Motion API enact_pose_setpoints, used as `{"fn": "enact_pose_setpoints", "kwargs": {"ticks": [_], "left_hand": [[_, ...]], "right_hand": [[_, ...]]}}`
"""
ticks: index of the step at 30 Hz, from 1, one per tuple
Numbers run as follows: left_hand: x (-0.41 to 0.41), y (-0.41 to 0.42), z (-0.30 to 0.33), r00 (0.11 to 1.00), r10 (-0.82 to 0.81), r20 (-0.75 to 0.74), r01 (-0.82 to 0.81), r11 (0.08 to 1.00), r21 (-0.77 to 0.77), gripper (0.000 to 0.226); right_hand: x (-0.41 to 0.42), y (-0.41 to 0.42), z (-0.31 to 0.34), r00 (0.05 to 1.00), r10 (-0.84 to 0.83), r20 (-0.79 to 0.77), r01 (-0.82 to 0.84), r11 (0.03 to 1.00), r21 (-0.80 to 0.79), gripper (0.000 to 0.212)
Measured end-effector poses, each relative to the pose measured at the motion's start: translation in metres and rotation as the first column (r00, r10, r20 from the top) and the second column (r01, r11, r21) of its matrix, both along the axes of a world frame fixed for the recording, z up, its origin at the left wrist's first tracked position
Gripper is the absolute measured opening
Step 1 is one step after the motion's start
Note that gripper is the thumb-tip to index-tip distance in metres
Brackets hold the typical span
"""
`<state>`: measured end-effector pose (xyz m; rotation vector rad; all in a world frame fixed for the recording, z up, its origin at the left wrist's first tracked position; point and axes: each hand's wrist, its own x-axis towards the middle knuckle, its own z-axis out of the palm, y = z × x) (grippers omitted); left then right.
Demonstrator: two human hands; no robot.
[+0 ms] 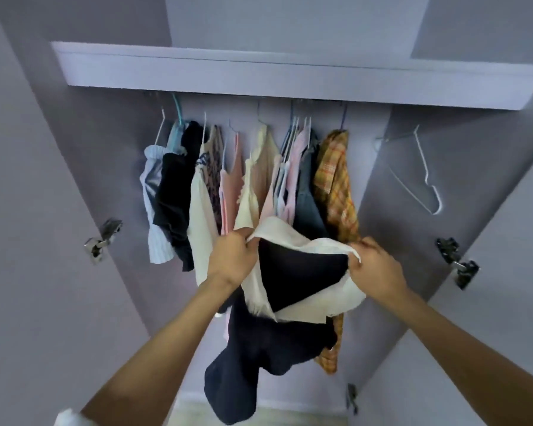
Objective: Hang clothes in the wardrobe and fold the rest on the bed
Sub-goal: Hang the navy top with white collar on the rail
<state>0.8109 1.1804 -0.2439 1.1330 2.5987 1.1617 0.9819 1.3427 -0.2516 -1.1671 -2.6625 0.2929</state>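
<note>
Two hands spread a garment before the wardrobe rail.
Left hand [233,256] and right hand [374,265] each pinch the white-and-navy garment [302,272]; it hangs below them, perhaps nearer the spare hanger [425,179] rightward.

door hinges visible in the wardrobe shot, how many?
3. One hinge on the left side at mid height, one on the right side at mid height, one low on the right near the floor. More may sit outside the picture or behind the clothes.

Lilac wardrobe [290,75], orange plaid shirt [336,179], pink top [230,192], navy-and-white garment [290,272], white hanger [425,176]
</note>
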Motion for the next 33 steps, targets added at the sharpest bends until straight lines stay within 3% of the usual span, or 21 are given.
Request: {"fn": "enact_pose_setpoints", "kwargs": {"ticks": [3,6,8,10,12,14,18,23,26,29,31,33], "left_hand": [[-0.004,0.033,0.021,0.993,0.022,-0.116,-0.016,0.999,0.05,0.034],[-0.008,0.063,0.036,0.995,-0.058,-0.08,0.065,0.994,0.089,0.037],[-0.01,0.078,0.045,0.994,-0.109,-0.033,0.112,0.987,0.116,0.035],[-0.009,0.098,0.053,0.993,-0.114,-0.003,0.113,0.982,0.153,0.032],[-0.009,0.113,0.06,0.995,-0.096,0.009,0.092,0.977,0.192,0.03],[-0.008,0.13,0.065,0.997,-0.076,0.022,0.069,0.973,0.221,0.027],[-0.012,0.158,0.066,0.998,-0.025,0.052,0.011,0.966,0.259,0.022],[-0.018,0.17,0.066,1.0,0.012,0.022,-0.018,0.967,0.253,0.023],[-0.017,0.172,0.063,0.999,0.037,0.018,-0.04,0.967,0.252,0.026],[-0.017,0.17,0.061,0.999,0.048,0.02,-0.052,0.971,0.233,0.028],[-0.015,0.168,0.061,0.999,0.037,0.005,-0.037,0.977,0.209,0.029],[-0.011,0.164,0.062,1.0,0.016,-0.013,-0.013,0.984,0.18,0.031]], "right_hand": [[0.015,0.03,0.012,0.989,-0.137,-0.064,0.14,0.989,0.054,0.035],[0.019,0.061,0.022,0.978,0.017,-0.206,-0.019,1.0,-0.009,0.037],[0.019,0.083,0.025,0.969,0.12,-0.218,-0.138,0.988,-0.072,0.04],[0.02,0.114,0.025,0.984,0.087,-0.155,-0.086,0.996,0.014,0.044],[0.015,0.146,0.024,0.995,0.015,-0.101,0.013,0.962,0.272,0.058],[0.011,0.178,0.028,0.983,-0.136,0.127,0.068,0.898,0.434,0.057],[-0.002,0.234,0.033,0.812,-0.384,0.439,0.066,0.808,0.585,0.052],[-0.015,0.264,0.026,0.775,-0.357,0.521,-0.07,0.772,0.632,0.047],[-0.023,0.281,0.005,0.881,-0.274,0.385,0.039,0.855,0.518,0.042],[-0.03,0.247,0.029,0.955,-0.28,0.096,0.246,0.932,0.266,0.071],[-0.037,0.239,0.031,0.935,-0.341,-0.097,0.348,0.936,0.058,0.071],[-0.044,0.233,0.037,0.879,-0.406,-0.249,0.41,0.911,-0.038,0.058]]}}
